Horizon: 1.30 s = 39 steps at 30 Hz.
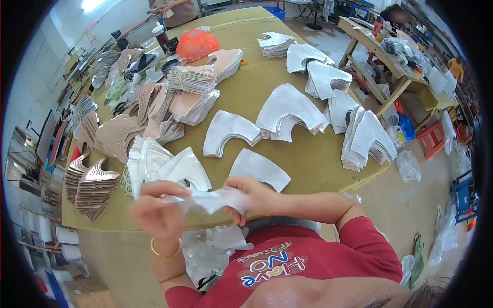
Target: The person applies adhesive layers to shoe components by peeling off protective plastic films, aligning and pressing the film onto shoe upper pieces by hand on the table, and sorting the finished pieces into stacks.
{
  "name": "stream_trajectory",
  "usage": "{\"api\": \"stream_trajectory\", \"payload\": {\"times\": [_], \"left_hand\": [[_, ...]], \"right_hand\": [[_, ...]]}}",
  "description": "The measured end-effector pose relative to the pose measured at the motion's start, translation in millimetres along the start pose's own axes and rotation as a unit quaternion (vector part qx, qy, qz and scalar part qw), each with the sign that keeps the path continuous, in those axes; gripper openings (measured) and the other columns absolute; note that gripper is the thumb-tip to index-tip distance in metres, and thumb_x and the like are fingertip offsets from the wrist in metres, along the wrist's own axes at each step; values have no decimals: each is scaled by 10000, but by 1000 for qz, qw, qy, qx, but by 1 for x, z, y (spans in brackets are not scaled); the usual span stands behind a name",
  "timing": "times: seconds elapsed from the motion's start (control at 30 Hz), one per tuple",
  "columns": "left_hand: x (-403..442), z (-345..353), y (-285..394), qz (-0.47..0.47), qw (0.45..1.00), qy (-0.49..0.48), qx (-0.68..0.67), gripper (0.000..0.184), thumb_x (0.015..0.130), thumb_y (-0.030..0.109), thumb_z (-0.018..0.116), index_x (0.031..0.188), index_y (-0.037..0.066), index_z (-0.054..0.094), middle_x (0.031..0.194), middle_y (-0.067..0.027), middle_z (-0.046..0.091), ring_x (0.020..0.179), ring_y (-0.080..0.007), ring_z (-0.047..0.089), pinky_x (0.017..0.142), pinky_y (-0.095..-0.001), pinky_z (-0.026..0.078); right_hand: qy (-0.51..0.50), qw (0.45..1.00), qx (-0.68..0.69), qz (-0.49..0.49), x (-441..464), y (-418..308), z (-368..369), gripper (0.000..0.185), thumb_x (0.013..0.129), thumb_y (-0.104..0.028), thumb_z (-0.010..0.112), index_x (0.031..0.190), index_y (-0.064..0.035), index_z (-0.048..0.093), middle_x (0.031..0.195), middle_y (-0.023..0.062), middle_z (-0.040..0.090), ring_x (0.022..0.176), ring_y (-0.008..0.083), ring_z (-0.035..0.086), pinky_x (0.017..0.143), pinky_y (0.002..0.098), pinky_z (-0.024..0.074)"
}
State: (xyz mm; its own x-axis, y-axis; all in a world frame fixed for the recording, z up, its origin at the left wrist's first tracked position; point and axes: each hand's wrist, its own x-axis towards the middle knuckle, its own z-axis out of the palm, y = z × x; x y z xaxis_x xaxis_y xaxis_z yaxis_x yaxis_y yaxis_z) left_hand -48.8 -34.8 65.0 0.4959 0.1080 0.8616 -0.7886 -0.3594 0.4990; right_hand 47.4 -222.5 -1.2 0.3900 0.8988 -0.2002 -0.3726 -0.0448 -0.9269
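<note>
Now both hands (158,208) (251,196) hold white material (211,201), perhaps fabric

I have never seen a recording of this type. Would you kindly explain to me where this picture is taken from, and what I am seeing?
There is no machine here, only a person working with two bare hands. The single picture comes from a camera worn on that person's head, looking forward and down, so the red shirt at the bottom is their own.

The left hand, blurred, and the right hand hold a white piece between them.

On the large tan table lie stacks of curved white pieces; toward the left are brown pieces with small holes. A red plastic bag sits farther back.
</note>
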Motion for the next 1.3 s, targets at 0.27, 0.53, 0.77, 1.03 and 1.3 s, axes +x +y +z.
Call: {"api": "stream_trajectory", "payload": {"times": [0.27,0.53,0.77,1.03,1.3], "left_hand": [[32,-18,13,73,939,-18,336,199,898,-30,650,1025,48,519,904,-181,660,736,-239,664,622,-312,549],[9,30,-7,119,915,-129,364,192,757,-13,770,884,52,642,909,-106,710,746,-266,690,616,-319,553],[-14,59,-12,-114,965,26,237,321,766,-9,766,1081,12,712,1219,-214,620,1118,-313,625,802,-343,564],[-45,51,-25,-143,948,-72,276,233,774,-14,749,1001,36,762,936,-96,647,865,-222,597,732,-306,469],[-66,59,-53,-424,854,-171,250,362,860,90,701,1213,12,676,783,-82,635,653,-174,570,632,-299,468]], "right_hand": [[26,760,-574,-303,-6,77,24,297,814,-251,738,984,-54,594,881,106,603,728,255,670,559,361,526],[284,653,-503,-489,-25,-48,-19,417,703,-144,842,1075,-47,682,995,83,686,880,273,666,952,446,430],[227,593,-594,-494,-54,-75,-41,265,703,-65,795,955,-84,717,836,21,668,858,219,657,1036,517,364],[253,635,-648,-337,-75,-55,-45,294,793,4,721,1076,-65,685,988,84,647,927,271,629,980,439,416],[149,896,-414,-63,-28,-4,-109,347,835,-8,651,1181,15,635,765,30,549,677,91,511,642,268,462]]}}
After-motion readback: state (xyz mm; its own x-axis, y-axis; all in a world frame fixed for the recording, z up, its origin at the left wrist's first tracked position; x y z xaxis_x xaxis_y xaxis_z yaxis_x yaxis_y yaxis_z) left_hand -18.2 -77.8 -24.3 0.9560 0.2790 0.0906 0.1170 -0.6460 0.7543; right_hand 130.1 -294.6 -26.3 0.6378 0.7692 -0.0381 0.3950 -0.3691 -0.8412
